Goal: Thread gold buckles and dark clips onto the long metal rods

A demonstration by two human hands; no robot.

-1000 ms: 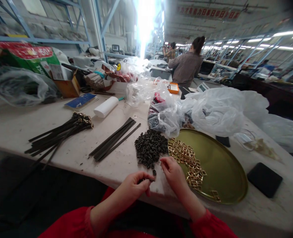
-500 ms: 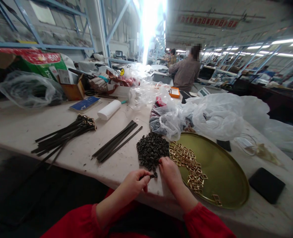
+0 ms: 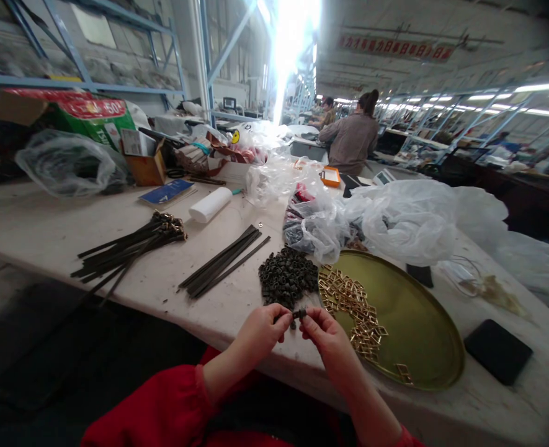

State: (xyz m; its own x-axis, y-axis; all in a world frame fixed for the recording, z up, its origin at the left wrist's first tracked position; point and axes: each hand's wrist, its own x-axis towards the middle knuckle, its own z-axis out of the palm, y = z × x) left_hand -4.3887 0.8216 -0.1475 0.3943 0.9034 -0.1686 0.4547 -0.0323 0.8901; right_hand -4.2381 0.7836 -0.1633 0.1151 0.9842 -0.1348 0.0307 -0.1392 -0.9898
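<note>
Just in front of the pile, my left hand (image 3: 265, 328) is closed in a pinch on a thin dark strap (image 3: 293, 315), of which only a short end shows. My right hand (image 3: 327, 334) meets it from the other side, fingertips closed on a small dark loop (image 3: 302, 313) at that end. Behind both hands lies a heap of small dark loops (image 3: 286, 276). To the right, gold rectangular rings (image 3: 351, 298) spread over the left part of a round gold tray (image 3: 418, 329).
Left of the heap lie several flat dark straps (image 3: 223, 261). Farther left is a bundle of straps with gold fittings (image 3: 134, 245). Behind are a white roll (image 3: 210, 205), a blue booklet (image 3: 166, 192) and plastic bags (image 3: 404, 214). A black square pad (image 3: 499, 351) lies right. A co-worker (image 3: 352, 139) sits beyond.
My right hand has come back from the heap's edge to my left hand, now with a small dark loop at its fingertips. My left hand has risen slightly. The view has shifted a little.
</note>
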